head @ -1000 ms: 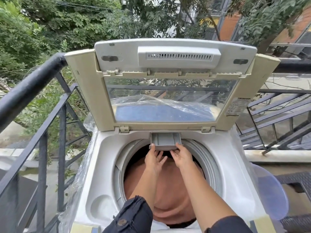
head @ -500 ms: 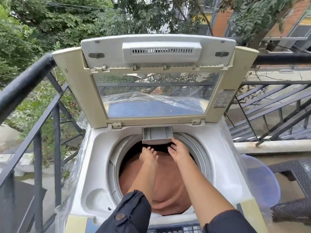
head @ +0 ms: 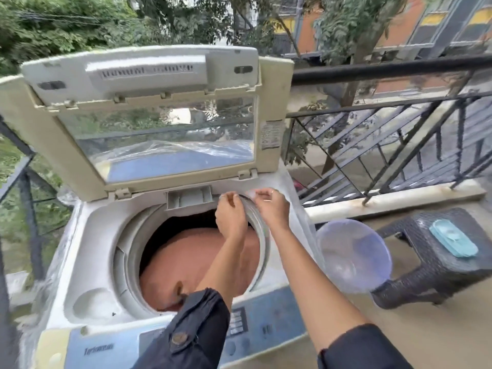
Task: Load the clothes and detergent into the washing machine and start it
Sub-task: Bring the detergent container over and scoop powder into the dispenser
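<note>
Pinching: your left hand [head: 231,214] and right hand [head: 271,206] nip something small, unclear what
Drawer: detergent drawer [head: 189,197] open just left of your fingers
Clothes: brown laundry [head: 197,265] already in drum below
Left: detergent, lid, start

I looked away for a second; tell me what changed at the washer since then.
Both hands left the front of the detergent drawer and moved right. The left hand and right hand now sit at the drum rim beside it, fingers pinched; what they hold, if anything, is unclear. The view also swung right. The lid stays up, the drawer out, and the brown cloth remains in the drum.
</note>
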`<state>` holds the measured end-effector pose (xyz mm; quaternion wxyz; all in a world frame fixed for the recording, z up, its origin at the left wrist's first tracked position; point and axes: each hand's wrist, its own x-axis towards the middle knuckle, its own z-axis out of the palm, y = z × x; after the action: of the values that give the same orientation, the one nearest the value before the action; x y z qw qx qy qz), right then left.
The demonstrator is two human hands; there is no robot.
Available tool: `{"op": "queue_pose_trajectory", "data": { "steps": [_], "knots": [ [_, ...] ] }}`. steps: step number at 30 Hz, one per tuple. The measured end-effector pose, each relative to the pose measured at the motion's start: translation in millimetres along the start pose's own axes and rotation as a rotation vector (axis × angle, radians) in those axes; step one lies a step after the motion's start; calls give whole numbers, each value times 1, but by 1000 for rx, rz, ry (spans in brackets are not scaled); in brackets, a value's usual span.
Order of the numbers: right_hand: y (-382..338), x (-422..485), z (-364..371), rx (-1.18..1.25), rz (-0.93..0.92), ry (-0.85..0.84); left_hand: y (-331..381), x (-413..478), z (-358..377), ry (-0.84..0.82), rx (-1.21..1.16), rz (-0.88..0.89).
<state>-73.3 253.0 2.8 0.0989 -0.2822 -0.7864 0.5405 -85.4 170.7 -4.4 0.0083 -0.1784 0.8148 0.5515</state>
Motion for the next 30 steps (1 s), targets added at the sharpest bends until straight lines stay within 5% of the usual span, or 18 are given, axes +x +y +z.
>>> {"op": "queue_pose_trajectory", "data": {
  "steps": [12, 30],
  "knots": [
    [52, -10, -172, 32, -59, 141, 28, -131, 118, -76, 21, 208],
    [190, 89, -382, 84, 219, 588, 69, -219, 377, -466, 84, 299]
  ]
}}
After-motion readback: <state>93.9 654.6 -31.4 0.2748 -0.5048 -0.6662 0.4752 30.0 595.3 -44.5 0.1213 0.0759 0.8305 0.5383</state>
